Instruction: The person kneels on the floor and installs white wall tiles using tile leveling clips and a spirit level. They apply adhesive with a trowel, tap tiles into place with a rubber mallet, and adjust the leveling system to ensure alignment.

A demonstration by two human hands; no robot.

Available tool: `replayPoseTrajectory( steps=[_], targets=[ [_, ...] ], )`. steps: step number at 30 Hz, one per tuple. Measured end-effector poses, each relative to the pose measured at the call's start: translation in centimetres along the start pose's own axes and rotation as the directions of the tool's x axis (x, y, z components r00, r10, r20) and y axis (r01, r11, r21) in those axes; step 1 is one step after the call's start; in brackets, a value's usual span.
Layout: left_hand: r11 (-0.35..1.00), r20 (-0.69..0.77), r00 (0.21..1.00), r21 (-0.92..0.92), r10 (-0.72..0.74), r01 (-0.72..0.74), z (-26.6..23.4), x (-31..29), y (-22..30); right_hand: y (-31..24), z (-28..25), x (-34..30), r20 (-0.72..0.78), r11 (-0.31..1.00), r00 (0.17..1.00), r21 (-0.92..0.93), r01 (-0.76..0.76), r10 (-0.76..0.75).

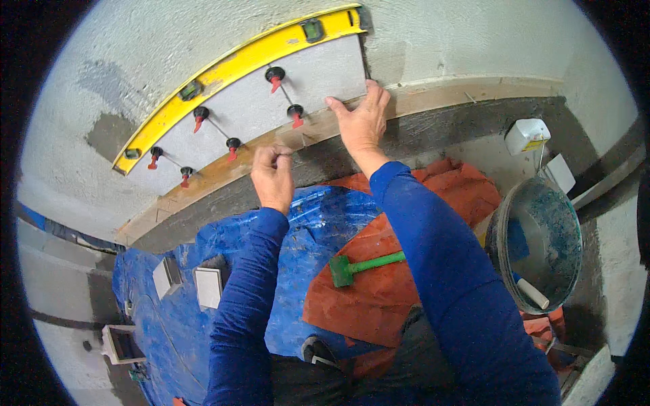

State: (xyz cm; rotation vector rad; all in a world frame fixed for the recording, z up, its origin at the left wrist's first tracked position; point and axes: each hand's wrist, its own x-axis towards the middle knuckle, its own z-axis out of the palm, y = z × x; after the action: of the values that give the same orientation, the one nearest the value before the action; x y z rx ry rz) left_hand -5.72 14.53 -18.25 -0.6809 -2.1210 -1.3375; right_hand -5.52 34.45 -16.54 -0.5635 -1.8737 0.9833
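A row of pale grey tiles (332, 64) is set on the wall, with a long yellow spirit level (247, 59) lying along its upper edge. Black tile-levelling knobs with red handles (296, 114) sit in pairs across the joints. Beneath the tiles runs a wooden batten (413, 100). My left hand (273, 176) is closed at the batten, fingertips pinched together; whatever they hold is too small to make out. My right hand (363, 122) is open, its thumb apart from the fingers, which touch the lower right corner of the end tile.
Blue sheeting (315, 213) and an orange sheet (369, 294) cover the floor, with a green mallet (345, 269) on the orange one. A bucket (502, 250) with a white-handled tool (532, 292) stands right. Tile stacks (208, 287) lie left, a white box (528, 137) far right.
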Motion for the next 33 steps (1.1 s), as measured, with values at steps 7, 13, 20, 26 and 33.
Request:
replayPoseTrajectory(
  steps=[7, 13, 20, 26, 33],
  targets=[
    [0.976, 0.030, 0.993, 0.189, -0.115, 0.108, -1.6, -0.9, -0.4, -0.6, 0.1, -0.1, -0.011, 0.998, 0.999, -0.053, 0.031, -0.032],
    [0.989, -0.070, 0.996, 0.135, -0.053, 0.062, 0.2, 0.8, -1.5, -0.7, 0.3, -0.5, -0.070, 0.992, 0.994, -0.093, 0.083, -0.089],
    [0.898, -0.110, 0.895, -0.143, -0.431, 0.415, 1.8, 3.4, -3.0, -2.3, 1.7, -2.6, 0.202, 0.990, 0.970, 0.067, 0.121, -0.132],
    [0.896, -0.173, 0.879, -0.107, -0.444, 0.431, 2.0, 3.9, -2.4, -4.2, 1.7, -2.8, 0.679, 0.898, 0.725, 0.241, -0.368, 0.115],
    [0.913, -0.142, 0.902, -0.067, -0.409, 0.403, 1.7, 3.6, -2.2, -5.2, 1.8, -3.4, 0.703, 0.833, 0.693, 0.281, -0.476, 0.159]
  ],
)
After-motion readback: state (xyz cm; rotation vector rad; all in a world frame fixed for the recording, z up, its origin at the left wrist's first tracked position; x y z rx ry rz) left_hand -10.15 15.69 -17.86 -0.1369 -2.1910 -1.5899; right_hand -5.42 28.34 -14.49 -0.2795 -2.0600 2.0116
